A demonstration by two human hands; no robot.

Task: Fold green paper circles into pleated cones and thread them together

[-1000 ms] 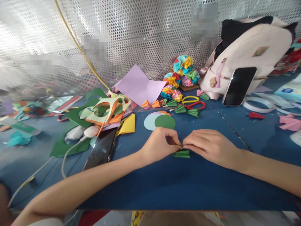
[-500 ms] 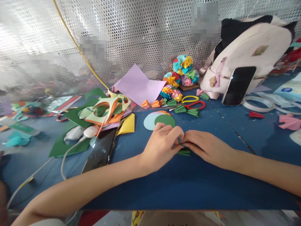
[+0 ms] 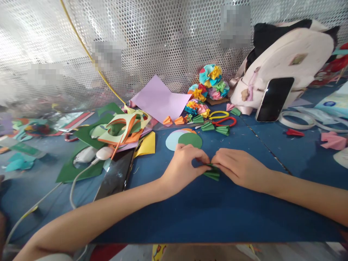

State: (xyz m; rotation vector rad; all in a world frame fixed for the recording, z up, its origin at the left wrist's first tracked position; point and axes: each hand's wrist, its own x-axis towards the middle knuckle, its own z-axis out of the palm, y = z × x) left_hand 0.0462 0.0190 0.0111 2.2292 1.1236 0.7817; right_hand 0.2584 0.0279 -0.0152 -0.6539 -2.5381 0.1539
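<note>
Between my hands is a pleated piece of green paper, its folds fanning toward me. My left hand pinches its upper edge between thumb and forefinger. From the other side my right hand grips the same paper, with its fingers pressed together and partly covering it. Just beyond my left hand lie overlapping paper circles: a green circle on top of a light blue circle, with an orange edge showing behind.
Scissors with red and yellow handles lie among folded green pieces. Paper scraps and a dark phone are at left. Behind stand colourful paper balls, a white backpack and an upright phone. Tape sits right.
My left thumb and forefinger have opened into a rounder pinch, and more of the green paper's pleats now show. My right hand has barely moved.
</note>
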